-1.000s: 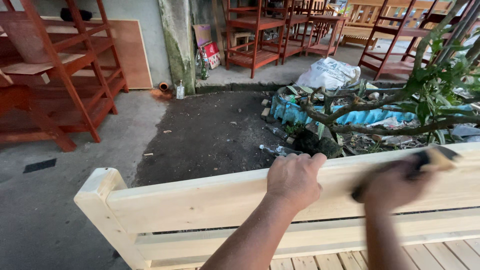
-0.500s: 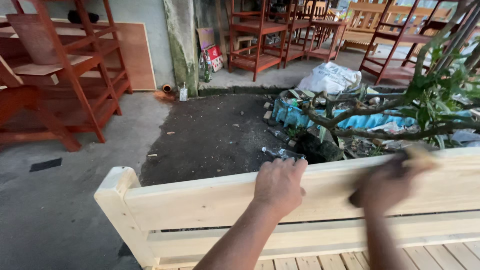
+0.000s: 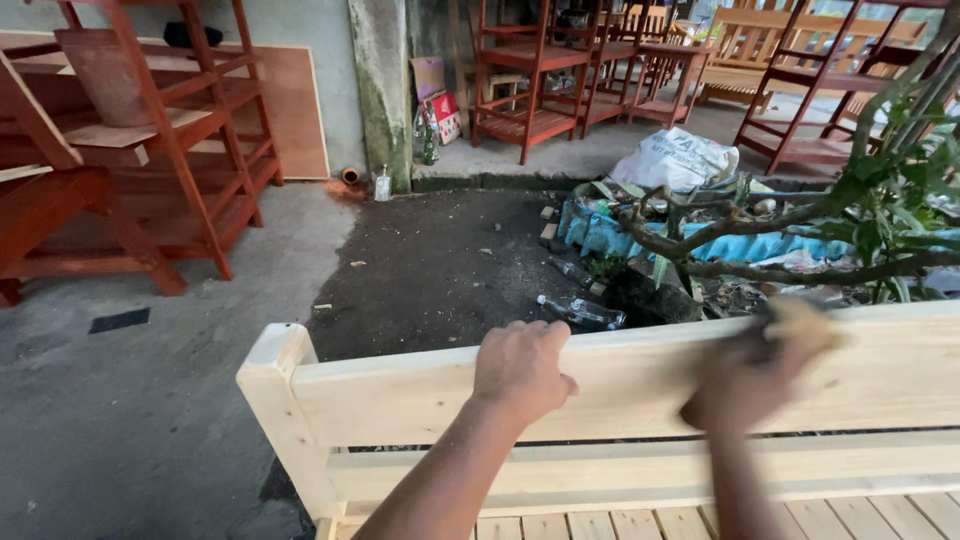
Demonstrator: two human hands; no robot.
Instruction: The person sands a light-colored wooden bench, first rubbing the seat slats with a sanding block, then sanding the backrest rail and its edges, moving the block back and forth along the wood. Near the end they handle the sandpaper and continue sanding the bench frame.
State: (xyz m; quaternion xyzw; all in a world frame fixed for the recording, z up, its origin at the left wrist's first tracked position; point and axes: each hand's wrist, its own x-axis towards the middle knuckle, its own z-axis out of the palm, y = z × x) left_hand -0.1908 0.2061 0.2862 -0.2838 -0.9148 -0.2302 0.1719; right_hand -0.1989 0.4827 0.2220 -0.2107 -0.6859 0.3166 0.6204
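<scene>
Head view, listing left to right:

- Red-brown wooden racks (image 3: 150, 150) are standing far left on the grey concrete floor (image 3: 120, 420); I'm seeing a pale board (image 3: 290, 100) leaning on the wall behind them.
- Patch of dark soil (image 3: 440, 270) is sitting mid-frame, with a clear plastic bottle (image 3: 582, 312) lying at its right edge.
- Unfinished pale wooden bench (image 3: 400, 400) is running across the bottom of the frame, its corner post at left, the top rail of its backrest stretching off right.
- Left hand (image 3: 520, 368) is curling over the top rail, fingers hooked on the far side, thumb on the near face. Closed on the rail.
- Right hand (image 3: 755, 375) is blurring against the rail face, further right. It's clutching a tan pad (image 3: 800, 325), probably sandpaper or cloth; too smeared for me to tell which. The pad is touching the top rail.
- White sack (image 3: 675, 160), blue tarp (image 3: 640, 235) and a leafy branch (image 3: 860, 220) are sitting behind the bench at right.
- More red racks (image 3: 560, 70) are standing in the background.
</scene>
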